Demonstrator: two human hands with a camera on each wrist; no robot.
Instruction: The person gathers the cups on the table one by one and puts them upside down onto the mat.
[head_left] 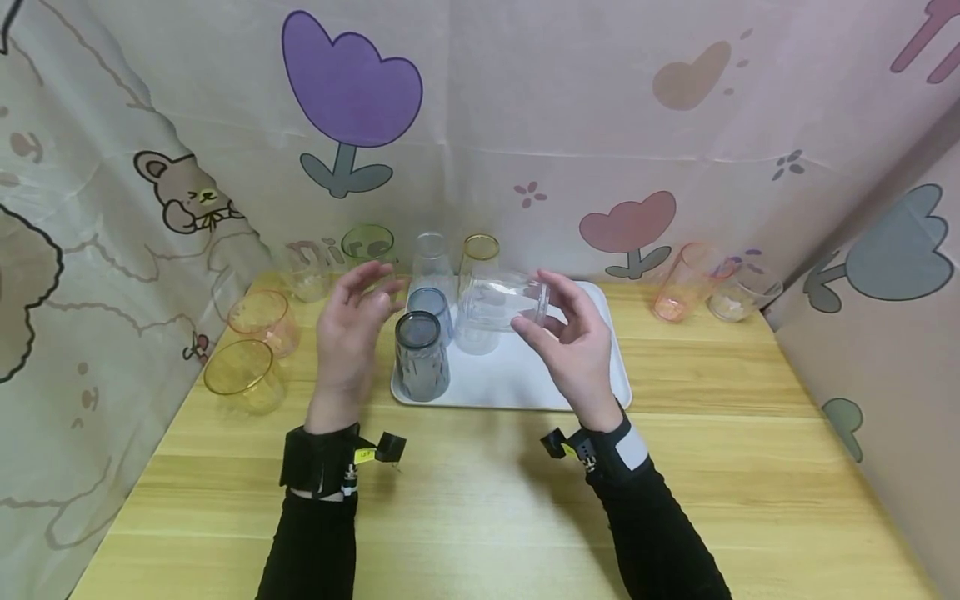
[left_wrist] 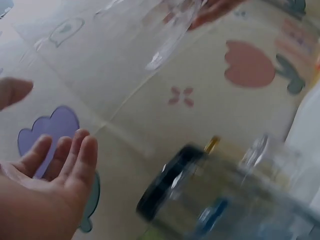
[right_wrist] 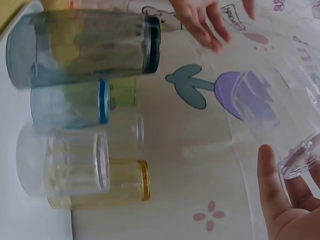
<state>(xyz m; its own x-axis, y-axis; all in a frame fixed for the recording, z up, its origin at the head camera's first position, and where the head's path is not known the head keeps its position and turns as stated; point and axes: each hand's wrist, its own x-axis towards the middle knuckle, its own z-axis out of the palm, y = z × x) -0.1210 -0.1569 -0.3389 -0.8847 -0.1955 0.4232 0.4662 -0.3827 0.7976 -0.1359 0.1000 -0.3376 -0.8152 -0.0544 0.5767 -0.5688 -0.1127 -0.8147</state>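
My right hand (head_left: 573, 342) pinches the thick base end of a clear glass (head_left: 498, 302), held sideways above the tray with its mouth toward the left. The left hand (head_left: 348, 342) hovers left of that glass, fingers apart, holding nothing. Below them lies a white tray (head_left: 540, 379). A grey glass (head_left: 422, 367) stands upside down at its front left corner, and a blue glass (head_left: 431, 310) is just behind. Another clear glass (right_wrist: 75, 160) stands beside the blue one, partly hidden in the head view. A yellow glass (right_wrist: 132, 182) and one more clear glass (head_left: 431, 250) are farther back.
On the left of the wooden table (head_left: 465, 508) stand an amber glass (head_left: 247, 383), a pink glass (head_left: 273, 325), a clear glass (head_left: 306, 279) and a green glass (head_left: 367, 242). At the right are a tall pink glass (head_left: 678, 287) and a clear tumbler (head_left: 738, 296). Patterned cloth hangs behind.
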